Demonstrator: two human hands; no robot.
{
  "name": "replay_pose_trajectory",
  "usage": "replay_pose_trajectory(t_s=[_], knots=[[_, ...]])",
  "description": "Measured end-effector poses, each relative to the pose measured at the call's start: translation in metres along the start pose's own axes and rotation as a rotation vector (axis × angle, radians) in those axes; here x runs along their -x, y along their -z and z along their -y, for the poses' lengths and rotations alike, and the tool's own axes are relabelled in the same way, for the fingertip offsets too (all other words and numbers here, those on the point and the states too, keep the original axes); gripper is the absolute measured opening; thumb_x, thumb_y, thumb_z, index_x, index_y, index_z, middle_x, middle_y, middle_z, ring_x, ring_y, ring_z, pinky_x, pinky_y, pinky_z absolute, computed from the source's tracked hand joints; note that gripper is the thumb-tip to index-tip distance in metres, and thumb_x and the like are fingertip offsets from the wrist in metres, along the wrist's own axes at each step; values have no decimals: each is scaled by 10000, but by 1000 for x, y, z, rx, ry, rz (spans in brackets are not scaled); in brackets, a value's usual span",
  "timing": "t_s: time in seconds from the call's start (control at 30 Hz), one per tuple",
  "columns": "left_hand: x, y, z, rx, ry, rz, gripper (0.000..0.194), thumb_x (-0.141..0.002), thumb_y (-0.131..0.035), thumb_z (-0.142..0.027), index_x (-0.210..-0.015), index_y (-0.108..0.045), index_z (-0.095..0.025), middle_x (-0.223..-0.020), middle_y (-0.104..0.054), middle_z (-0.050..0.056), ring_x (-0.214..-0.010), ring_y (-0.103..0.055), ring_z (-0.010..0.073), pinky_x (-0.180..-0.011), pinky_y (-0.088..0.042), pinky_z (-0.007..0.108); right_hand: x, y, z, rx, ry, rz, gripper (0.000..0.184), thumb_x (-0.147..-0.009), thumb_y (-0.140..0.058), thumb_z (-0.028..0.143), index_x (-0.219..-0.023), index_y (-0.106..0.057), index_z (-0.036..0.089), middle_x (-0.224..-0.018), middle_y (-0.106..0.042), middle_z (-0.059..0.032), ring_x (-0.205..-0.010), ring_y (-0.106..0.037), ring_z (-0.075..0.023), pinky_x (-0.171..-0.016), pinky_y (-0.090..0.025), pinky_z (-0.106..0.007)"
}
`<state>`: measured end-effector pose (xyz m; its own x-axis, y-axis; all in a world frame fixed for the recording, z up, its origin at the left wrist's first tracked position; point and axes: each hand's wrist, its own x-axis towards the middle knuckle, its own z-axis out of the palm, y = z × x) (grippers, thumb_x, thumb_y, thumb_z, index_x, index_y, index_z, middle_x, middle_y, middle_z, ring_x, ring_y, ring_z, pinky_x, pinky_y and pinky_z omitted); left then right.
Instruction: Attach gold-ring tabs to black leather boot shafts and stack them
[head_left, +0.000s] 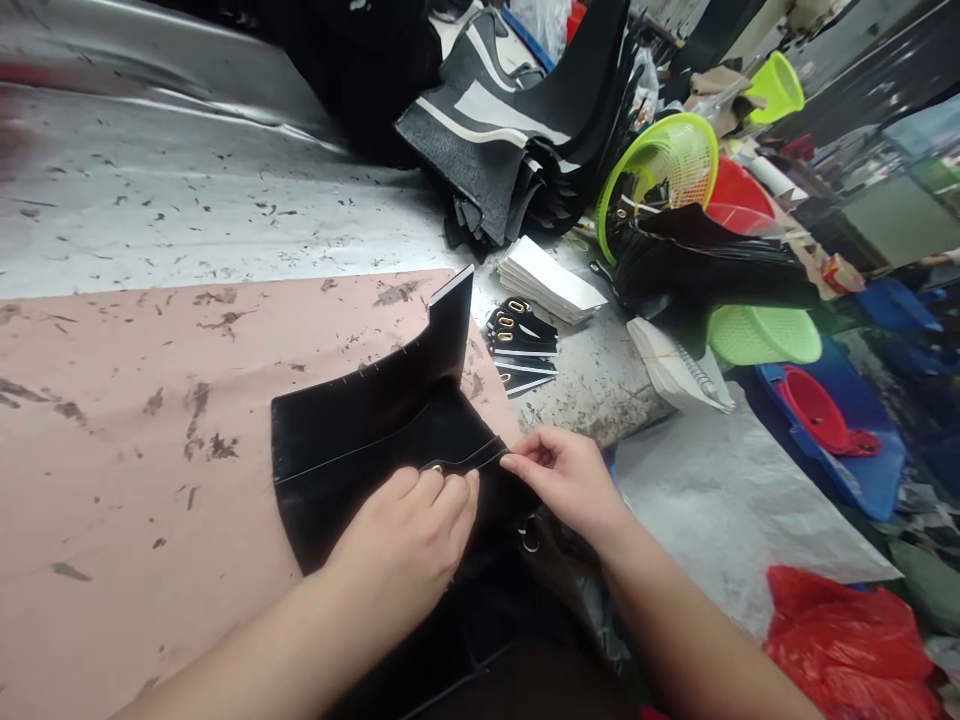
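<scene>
A black leather boot upper (352,425) lies on the pink sheet, its far corner rising to a pale-edged tip. Across its near part runs a narrow black strap (484,452) with a bit of gold metal beside my left hand. My left hand (409,530) is closed over the strap, its fingers curled and pressed on the leather. At the strap's right end, my right hand (566,475) pinches it between thumb and forefinger at the upper's edge. Just below hangs a small silver ring (530,535). The fingertips of my left hand are partly hidden.
Beyond the upper lie black tabs with gold eyelets (517,335) and a stack of white strips (551,280). Dark boot pieces (480,150) are piled behind. A yellow-green basket (709,150) stands at right, above a blue tray (874,450) and a red plastic bag (847,640).
</scene>
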<state>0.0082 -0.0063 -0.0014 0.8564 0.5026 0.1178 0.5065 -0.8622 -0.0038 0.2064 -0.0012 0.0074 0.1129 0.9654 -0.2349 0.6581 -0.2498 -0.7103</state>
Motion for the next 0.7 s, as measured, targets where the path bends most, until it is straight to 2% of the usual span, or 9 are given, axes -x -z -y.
replay_pose_trajectory(t_s=[0.1,0.2,0.3,0.4,0.5,0.57,0.63,0.7], knots=[[-4,2,0,0,3,49,439,-810,-379,-148,-1231,-467,-58,-807,-559,76,-745,-528,200,-619,-357,332,-4,2,2,43,-25,36,146,-670,-626,267,-684,-498,198,-587,-556,37,-549,-516,-116,-533,-422,-240],[-16,7,0,17,16,185,516,-791,-416,-150,-1299,-390,-64,-742,-541,55,-642,-518,182,-562,-348,316,-7,8,5,62,0,108,167,-673,-601,233,-731,-447,207,-603,-530,59,-552,-508,-103,-542,-419,-229],[-33,14,-2,27,50,341,583,-779,-455,-161,-1342,-326,-91,-728,-553,58,-589,-519,183,-518,-331,306,-6,13,7,80,27,183,86,-680,-541,176,-743,-487,199,-639,-548,46,-570,-517,-98,-548,-421,-219],[-44,21,-5,31,103,370,583,-779,-475,-154,-1343,-335,-128,-749,-596,82,-602,-546,194,-505,-327,304,-6,16,9,141,26,199,96,-671,-505,148,-753,-531,193,-626,-559,43,-550,-510,-97,-522,-400,-211],[-43,27,-4,54,139,263,513,-781,-471,-130,-1292,-422,-134,-737,-623,82,-611,-568,180,-498,-334,296,-9,13,13,180,0,167,34,-705,-508,204,-710,-534,182,-544,-508,51,-501,-479,-97,-472,-353,-205],[-33,31,-2,85,154,140,420,-783,-459,-130,-1199,-508,-144,-740,-622,62,-591,-564,155,-499,-354,287,-12,9,19,67,-15,187,104,-744,-517,272,-773,-535,174,-528,-496,56,-498,-488,-102,-467,-357,-205],[-16,34,2,133,189,-36,354,-754,-435,-99,-1083,-554,-157,-730,-604,40,-570,-548,141,-506,-388,275,-16,5,28,-99,31,285,241,-764,-527,291,-972,-520,170,-556,-522,60,-510,-510,-106,-480,-384,-212],[9,35,9,181,268,-302,379,-711,-387,-45,-1036,-538,-169,-726,-596,35,-591,-554,144,-537,-436,266,-19,3,40,-199,176,389,446,-761,-542,241,-1188,-425,190,-615,-558,56,-539,-533,-108,-505,-412,-221]])
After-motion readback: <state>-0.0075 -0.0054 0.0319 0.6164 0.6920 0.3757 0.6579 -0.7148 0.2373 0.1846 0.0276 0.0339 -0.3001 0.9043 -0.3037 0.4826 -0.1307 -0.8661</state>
